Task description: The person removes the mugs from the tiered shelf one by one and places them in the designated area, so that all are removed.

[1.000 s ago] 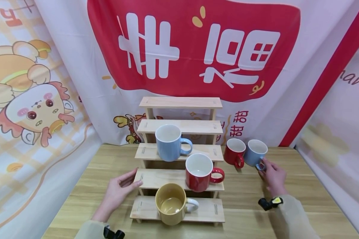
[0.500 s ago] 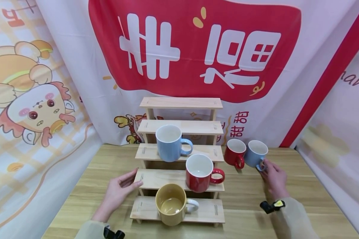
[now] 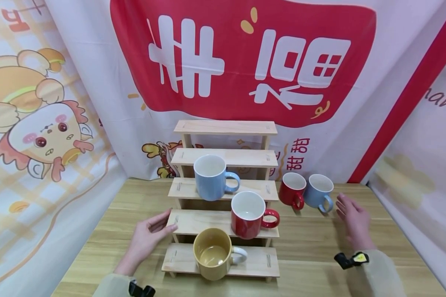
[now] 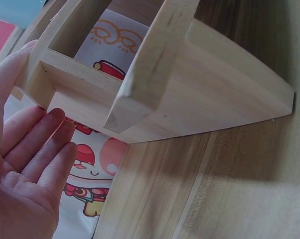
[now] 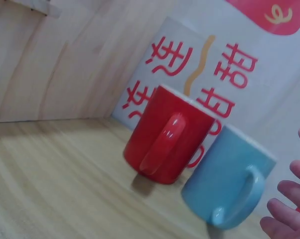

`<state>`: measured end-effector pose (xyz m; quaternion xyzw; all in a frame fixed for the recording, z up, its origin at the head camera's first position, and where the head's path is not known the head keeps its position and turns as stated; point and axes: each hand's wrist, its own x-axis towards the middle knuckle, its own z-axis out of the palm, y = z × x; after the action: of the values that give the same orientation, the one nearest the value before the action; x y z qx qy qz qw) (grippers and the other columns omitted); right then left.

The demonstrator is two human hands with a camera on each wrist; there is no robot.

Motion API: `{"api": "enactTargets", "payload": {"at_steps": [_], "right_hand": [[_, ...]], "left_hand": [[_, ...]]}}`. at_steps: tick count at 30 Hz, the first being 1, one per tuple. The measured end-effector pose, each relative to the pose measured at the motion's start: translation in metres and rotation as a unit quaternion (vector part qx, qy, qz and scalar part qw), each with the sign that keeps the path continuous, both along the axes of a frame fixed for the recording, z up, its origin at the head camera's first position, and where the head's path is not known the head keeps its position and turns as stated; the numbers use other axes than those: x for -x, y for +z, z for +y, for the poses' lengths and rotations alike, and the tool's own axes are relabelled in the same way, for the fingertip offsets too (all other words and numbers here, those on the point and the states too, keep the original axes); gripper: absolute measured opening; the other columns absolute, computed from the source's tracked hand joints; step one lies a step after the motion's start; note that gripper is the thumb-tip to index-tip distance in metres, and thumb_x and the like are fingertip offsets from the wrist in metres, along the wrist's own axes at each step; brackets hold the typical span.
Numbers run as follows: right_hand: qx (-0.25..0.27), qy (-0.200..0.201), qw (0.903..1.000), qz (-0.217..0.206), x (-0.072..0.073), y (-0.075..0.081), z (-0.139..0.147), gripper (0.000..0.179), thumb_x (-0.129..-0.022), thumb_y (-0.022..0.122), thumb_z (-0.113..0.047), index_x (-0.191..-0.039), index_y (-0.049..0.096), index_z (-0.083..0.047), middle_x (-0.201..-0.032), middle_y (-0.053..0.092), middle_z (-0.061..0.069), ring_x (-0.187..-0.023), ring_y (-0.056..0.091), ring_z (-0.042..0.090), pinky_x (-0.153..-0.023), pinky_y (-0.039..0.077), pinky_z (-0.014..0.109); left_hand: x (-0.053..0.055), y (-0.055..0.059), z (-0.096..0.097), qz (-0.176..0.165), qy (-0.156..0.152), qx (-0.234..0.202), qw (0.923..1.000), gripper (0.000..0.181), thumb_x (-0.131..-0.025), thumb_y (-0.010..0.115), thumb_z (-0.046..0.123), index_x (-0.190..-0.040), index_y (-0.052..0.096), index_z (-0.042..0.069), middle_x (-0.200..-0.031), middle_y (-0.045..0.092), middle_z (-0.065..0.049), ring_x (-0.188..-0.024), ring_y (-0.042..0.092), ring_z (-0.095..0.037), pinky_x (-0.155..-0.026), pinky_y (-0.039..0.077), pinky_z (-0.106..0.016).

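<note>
Resting its thumb (image 3: pixel 169 228) on the wooden rack (image 3: pixel 200 222), the left hand (image 3: pixel 145 241) has half-hidden fingers (image 3: pixel 159 218) in the head view; the right hand (image 3: pixel 354 222), relaxed and empty, is just beside a light-blue mug (image 3: pixel 314 197) on the table (image 3: pixel 301 247). Left wrist: rack cropped, fingers loosely extended. Right wrist: hand cut off, mug plain, upright.

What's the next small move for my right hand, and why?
Probably ease your right hand clear of the blue mug on the tabletop: your fingers are already off its handle, and it stands upright beside the red mug.
</note>
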<state>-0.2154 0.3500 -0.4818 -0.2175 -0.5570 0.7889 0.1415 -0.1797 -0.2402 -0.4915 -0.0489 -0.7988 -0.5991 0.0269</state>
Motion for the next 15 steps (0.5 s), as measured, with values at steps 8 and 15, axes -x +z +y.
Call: {"api": "enactTargets", "payload": {"at_steps": [8,15], "right_hand": [[-0.012,0.012,0.9974,0.070,-0.005,0.022,-0.004,0.015,-0.097,0.073,-0.026,-0.106,0.071,-0.014,-0.096,0.075,-0.011,-0.090,0.070,0.001,-0.080,0.058,0.015],[-0.028,0.038,0.9935,0.104,-0.008,0.045,-0.015,0.019,-0.096,0.074,-0.024,-0.111,0.072,-0.013,-0.106,0.075,-0.005,-0.097,0.070,0.004,-0.083,0.057,0.016]], "left_hand": [[0.000,0.000,0.001,-0.004,0.002,-0.006,1.0000,0.068,-0.084,0.086,0.027,-0.140,0.058,0.001,-0.143,0.056,-0.013,-0.128,0.057,-0.031,-0.103,0.048,-0.028],[-0.002,0.002,0.002,0.002,0.000,-0.011,0.9999,0.065,-0.085,0.085,0.024,-0.140,0.058,0.000,-0.143,0.056,-0.015,-0.128,0.056,-0.033,-0.104,0.047,-0.031]]}}
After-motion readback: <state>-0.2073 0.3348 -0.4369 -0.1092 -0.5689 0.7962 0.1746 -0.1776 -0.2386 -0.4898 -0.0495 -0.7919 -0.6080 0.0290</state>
